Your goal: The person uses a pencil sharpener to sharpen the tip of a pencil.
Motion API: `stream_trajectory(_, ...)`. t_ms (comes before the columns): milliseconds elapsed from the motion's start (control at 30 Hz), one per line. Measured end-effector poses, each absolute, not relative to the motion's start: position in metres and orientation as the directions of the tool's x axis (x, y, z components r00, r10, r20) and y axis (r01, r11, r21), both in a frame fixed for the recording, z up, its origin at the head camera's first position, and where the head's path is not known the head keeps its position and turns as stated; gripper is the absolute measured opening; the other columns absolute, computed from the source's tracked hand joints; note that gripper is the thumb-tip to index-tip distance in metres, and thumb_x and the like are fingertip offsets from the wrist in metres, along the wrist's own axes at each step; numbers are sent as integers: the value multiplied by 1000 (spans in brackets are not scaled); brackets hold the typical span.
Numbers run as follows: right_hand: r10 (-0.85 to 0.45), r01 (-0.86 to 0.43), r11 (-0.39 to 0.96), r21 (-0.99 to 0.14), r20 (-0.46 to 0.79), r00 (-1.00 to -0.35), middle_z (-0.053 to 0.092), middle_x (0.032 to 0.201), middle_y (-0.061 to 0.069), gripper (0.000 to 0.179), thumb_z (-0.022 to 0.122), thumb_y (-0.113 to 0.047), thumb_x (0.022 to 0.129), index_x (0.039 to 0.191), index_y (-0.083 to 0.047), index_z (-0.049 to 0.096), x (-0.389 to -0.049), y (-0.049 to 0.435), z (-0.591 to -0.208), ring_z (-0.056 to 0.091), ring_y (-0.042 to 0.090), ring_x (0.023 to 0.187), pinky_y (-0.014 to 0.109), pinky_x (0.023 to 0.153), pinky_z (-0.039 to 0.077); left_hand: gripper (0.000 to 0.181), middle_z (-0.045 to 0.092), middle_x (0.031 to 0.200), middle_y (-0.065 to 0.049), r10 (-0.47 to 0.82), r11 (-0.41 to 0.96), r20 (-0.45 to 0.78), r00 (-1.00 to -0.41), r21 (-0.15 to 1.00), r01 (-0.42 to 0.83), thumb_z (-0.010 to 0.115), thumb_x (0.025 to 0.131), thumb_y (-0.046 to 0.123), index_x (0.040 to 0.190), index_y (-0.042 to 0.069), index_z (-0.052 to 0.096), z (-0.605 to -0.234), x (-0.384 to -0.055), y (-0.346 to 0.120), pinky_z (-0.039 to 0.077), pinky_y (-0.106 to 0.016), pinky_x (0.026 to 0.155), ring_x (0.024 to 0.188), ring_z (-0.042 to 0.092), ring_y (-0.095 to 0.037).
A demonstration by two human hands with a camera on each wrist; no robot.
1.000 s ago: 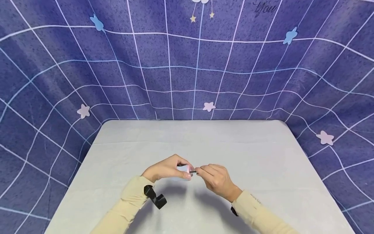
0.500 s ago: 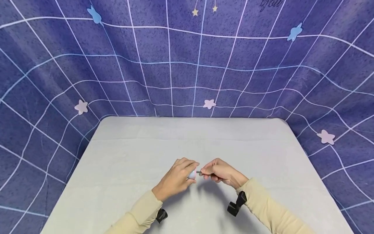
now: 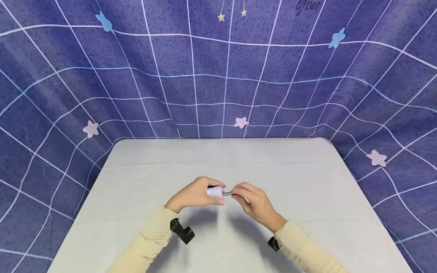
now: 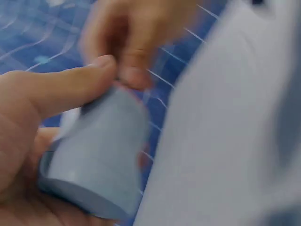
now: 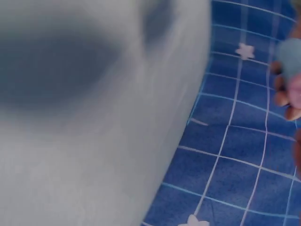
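Note:
Above the table, my left hand [image 3: 195, 195] grips a light blue tapered cylinder [image 3: 214, 191] with a pink rim at its right end. In the left wrist view my thumb lies along the side of this cylinder [image 4: 101, 146], whose wide base faces the camera. A thin dark rod [image 3: 227, 193] with a metallic shine sticks out of the pink end. Its outer part is pinched between the thumb and fingers of my right hand [image 3: 255, 201]. The right wrist view catches the pink end [image 5: 295, 92] at its right edge. My fingers hide the rod's far end.
A white-covered table [image 3: 218, 155] lies beneath both hands, which cast shadows on it. Behind and at the sides hangs a blue curtain [image 3: 205, 87] with grid lines and stars. Black camera mounts [image 3: 182, 231] are strapped to both wrists.
Both hands rolled one way by half a second ago, and have since rolled back, with the left hand shifting left. The cylinder and rod stay held; slightly more rod shows than one second ago.

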State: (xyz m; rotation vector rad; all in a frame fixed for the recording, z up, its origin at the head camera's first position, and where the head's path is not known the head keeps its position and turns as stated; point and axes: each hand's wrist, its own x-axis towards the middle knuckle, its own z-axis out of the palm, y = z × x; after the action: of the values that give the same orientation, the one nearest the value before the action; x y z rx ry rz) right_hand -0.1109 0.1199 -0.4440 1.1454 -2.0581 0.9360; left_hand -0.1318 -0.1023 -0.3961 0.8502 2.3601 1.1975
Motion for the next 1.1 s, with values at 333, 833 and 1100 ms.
stream_trajectory(333,-479,-918,397,6,855,-201,65,75,0,18,56,-12,96,89,-3,70,-110,111,-445,57,7,58,14,55,48,36,69,90,-4,719,359,-128,-683,910,207,76,80,20,106,-4,69,-393,-132,-110,50,-23,68,75,58,-9)
stream_trajectory(833,-565,79,339,-937,-270,-779,59,58,1,21,57,-8,92,90,12,64,-126,124,-423,40,6,41,19,39,32,59,67,115,-8,611,631,282,-740,391,670,84,71,25,121,1,63,-428,-102,-87,49,-34,94,107,60,-20)
stream_trajectory(1100,-476,-558,338,-758,373,-796,70,88,8,14,72,-2,81,94,-5,68,-119,117,-450,65,10,76,22,67,54,60,67,114,-12,566,665,229,-792,442,602,82,73,27,121,-1,62,-419,-110,-95,51,-36,89,104,61,-24)
